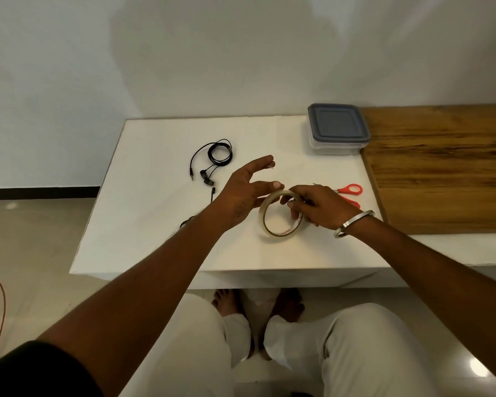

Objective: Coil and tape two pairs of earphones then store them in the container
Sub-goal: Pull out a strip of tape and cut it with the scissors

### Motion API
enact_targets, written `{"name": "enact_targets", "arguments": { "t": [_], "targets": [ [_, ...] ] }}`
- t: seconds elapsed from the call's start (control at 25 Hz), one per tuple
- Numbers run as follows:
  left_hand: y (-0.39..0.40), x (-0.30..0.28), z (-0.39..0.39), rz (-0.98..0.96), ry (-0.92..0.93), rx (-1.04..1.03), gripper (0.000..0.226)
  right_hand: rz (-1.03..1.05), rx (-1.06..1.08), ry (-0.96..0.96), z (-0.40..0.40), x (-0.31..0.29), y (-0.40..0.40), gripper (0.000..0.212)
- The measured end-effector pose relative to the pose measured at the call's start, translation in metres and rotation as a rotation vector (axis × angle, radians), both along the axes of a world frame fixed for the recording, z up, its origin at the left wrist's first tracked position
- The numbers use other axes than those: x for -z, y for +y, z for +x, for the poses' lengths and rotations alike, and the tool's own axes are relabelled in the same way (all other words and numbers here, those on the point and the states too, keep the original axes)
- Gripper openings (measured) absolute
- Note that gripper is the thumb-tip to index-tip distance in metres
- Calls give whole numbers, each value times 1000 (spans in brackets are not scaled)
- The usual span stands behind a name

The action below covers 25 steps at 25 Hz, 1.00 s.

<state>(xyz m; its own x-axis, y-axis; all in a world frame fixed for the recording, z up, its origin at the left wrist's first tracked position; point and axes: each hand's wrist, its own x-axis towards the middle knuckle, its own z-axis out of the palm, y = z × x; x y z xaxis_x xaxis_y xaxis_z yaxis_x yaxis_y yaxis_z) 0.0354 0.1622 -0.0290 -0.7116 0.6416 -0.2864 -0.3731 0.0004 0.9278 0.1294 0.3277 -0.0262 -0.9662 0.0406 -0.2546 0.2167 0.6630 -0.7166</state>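
Place: a plain room at home, I'd say.
Signs: my bare feet on tiled floor, low white table, bare wall.

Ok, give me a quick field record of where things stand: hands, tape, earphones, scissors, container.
left hand: open, fingers spread beside the tape roll
right hand: grips the tape roll, held on edge above the table
earphones: one pair coiled, lying untouched at the left
scissors: behind the right hand, partly hidden
container: lid on, at the back right
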Motion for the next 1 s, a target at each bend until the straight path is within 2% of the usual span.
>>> {"name": "enact_targets", "arguments": {
  "t": [0.12, 0.32, 0.44, 0.6, 0.68, 0.84, 1.0],
  "targets": [
    [2, 2, 4, -45, 62, -103, 61, 62, 23, 54, 4, 3, 2, 16],
    [7, 2, 8, -62, 72, -289, 65, 32, 98, 80, 10, 4, 7, 13],
    [6, -1, 8, -76, 59, -230, 65, 25, 80, 47, 11, 1, 11, 11],
    [8, -4, 11, -144, 36, -204, 65, -43, 134, -11, 8, -5, 6, 42],
    [9, -4, 13, -158, -22, -206, 64, -87, 180, -71, 6, -5, 2, 49],
    [11, -3, 13, -163, -122, -188, 66, -51, 216, -168, 5, -5, -4, 53],
    [15, -3, 11, -162, -195, -205, 70, -32, 234, -114, 4, -6, -1, 52]
  ]
}}
